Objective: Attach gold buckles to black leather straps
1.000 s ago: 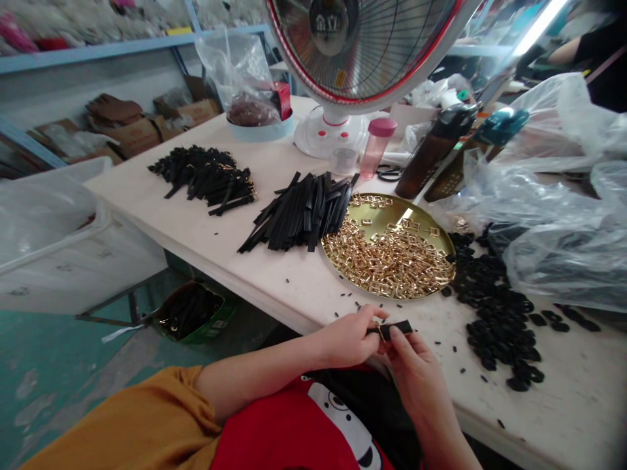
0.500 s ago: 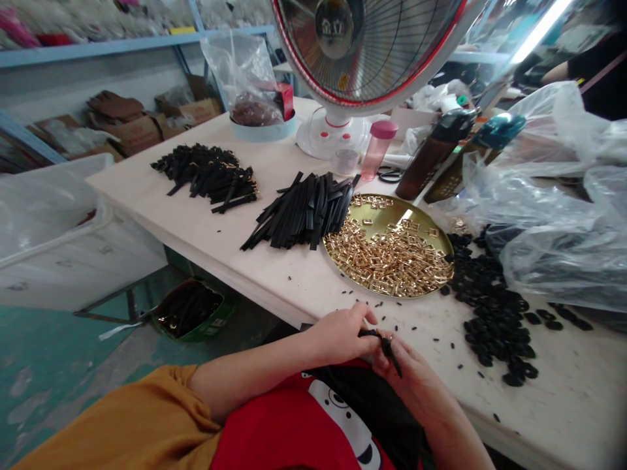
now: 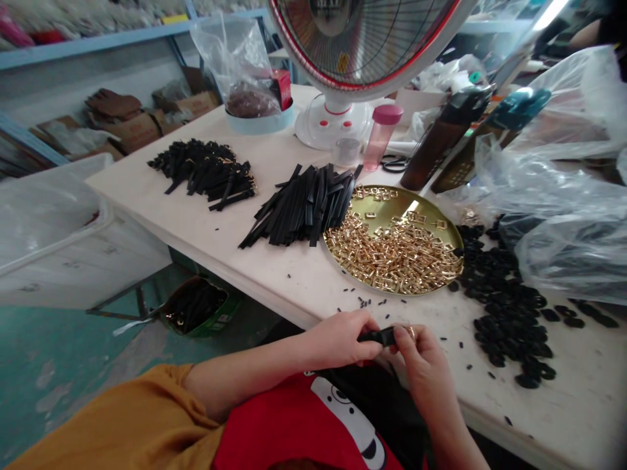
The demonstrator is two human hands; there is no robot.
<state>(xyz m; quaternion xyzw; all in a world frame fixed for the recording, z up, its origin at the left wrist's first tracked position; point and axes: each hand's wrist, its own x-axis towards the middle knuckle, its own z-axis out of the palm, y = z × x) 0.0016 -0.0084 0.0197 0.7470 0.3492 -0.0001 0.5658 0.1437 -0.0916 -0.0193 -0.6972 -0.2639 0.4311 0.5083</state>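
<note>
My left hand (image 3: 343, 339) and my right hand (image 3: 421, 359) meet at the near edge of the white table (image 3: 206, 228), both pinched on one short black strap (image 3: 379, 336) held level between them. A glint of a gold buckle (image 3: 410, 331) shows at my right fingertips. Beyond the hands lies a round gold tray (image 3: 392, 205) heaped with gold buckles (image 3: 392, 258). A pile of long black straps (image 3: 304, 205) lies left of the tray, and a heap of black loops (image 3: 504, 307) lies to its right.
A second pile of black straps (image 3: 206, 171) lies farther left. A fan (image 3: 343, 65), a pink bottle (image 3: 382, 134), a dark bottle (image 3: 435, 150) and clear plastic bags (image 3: 553, 202) crowd the back and right. A green box (image 3: 196, 307) sits on the floor.
The strap hung downward from my hands half a second ago; now it is turned level between both pinches. My hands stayed at the table edge. The view shifted slightly.
</note>
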